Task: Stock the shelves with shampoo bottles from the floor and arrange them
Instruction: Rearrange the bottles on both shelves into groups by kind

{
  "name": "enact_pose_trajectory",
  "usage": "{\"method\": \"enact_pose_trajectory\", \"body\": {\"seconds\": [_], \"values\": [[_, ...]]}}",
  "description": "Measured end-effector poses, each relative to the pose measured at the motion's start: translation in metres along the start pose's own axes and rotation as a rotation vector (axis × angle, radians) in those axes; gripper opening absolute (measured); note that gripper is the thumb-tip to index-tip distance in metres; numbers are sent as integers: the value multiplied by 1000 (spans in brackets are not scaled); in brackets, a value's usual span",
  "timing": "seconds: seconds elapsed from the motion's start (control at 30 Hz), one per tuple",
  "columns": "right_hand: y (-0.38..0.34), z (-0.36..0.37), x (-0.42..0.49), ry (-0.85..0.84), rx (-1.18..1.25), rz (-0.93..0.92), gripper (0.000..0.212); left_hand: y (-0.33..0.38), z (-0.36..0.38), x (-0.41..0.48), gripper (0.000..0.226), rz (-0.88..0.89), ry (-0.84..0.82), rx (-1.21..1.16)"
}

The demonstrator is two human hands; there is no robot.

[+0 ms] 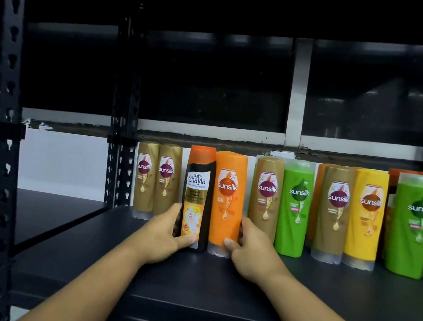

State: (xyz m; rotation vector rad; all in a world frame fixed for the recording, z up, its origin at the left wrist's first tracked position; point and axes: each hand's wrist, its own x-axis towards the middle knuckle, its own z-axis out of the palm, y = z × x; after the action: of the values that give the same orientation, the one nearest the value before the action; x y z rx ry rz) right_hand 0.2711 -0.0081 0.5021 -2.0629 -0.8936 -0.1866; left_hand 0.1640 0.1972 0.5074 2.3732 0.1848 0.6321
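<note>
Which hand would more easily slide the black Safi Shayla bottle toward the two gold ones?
Left, probably: the left hand grips the Safi Shayla bottle, while the right hand grips the orange Sunsilk bottle.

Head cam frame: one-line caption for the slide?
Left hand grips the black Safi Shayla bottle, right hand the orange Sunsilk bottle, side by side on the dark shelf.
</note>
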Motion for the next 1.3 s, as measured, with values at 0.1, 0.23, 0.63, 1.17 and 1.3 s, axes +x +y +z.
{"method": "enact_pose_trajectory", "body": {"seconds": [0.1,0.23,0.63,1.17,1.3], "values": [[-2,-3,-5,-9,-26,1,41,5,1,-5,53,-11,16,81],[-7,-15,-10,145,88,12,44,9,-3,-12,55,-28,-25,183],[-37,-115,41,509,-724,-282,65,6,-1,-17,56,-141,-134,427],[-64,-105,25,358,-368,-256,47,4,-4,-16,72,-181,-107,451],[-77,-113,12,318,-246,-185,43,10,-4,-19,77,-177,-109,458]]}}
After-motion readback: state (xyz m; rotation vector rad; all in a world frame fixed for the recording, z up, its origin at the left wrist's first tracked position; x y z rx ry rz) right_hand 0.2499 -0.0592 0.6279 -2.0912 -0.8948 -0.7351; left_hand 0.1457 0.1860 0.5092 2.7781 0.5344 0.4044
